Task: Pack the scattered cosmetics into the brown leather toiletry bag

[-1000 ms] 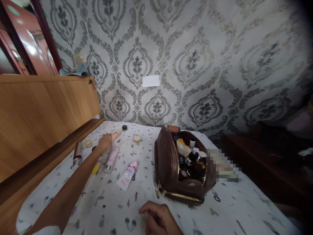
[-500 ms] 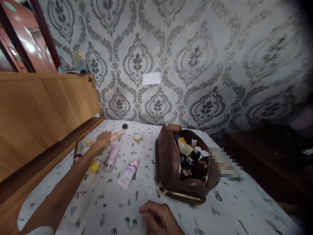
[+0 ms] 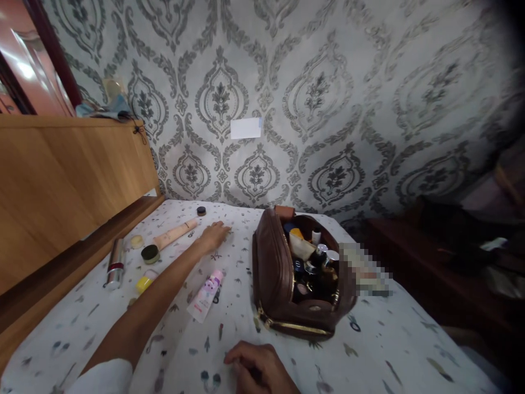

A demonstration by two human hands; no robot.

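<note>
My left hand (image 3: pixel 213 236) reaches across the patterned bed sheet (image 3: pixel 369 350) with its fingers stretched flat, just right of a peach tube (image 3: pixel 175 234). Whatever lies under the palm is hidden. My forearm crosses over the scattered cosmetics: a dark round jar (image 3: pixel 150 253), a yellow-capped bottle (image 3: pixel 143 283) and a pink-and-white tube (image 3: pixel 205 295) sit beside it. My right hand (image 3: pixel 258 369) rests at the bottom edge with its fingers curled under; I cannot see inside them. An open brown toiletry bag (image 3: pixel 274 279), full of bottles, stands to the right.
A wooden headboard (image 3: pixel 61 180) runs along the left, with a silver-and-red tube (image 3: pixel 115 264) and a small cream jar (image 3: pixel 136 241) near it. A tiny black jar (image 3: pixel 200 210) lies by the patterned wall. Dark furniture (image 3: pixel 430 262) stands beyond the bed's right edge.
My left hand has moved right, from the peach tube's near end to the spot where a small cream jar lay. The dark round jar is now uncovered. The view has shifted slightly.
</note>
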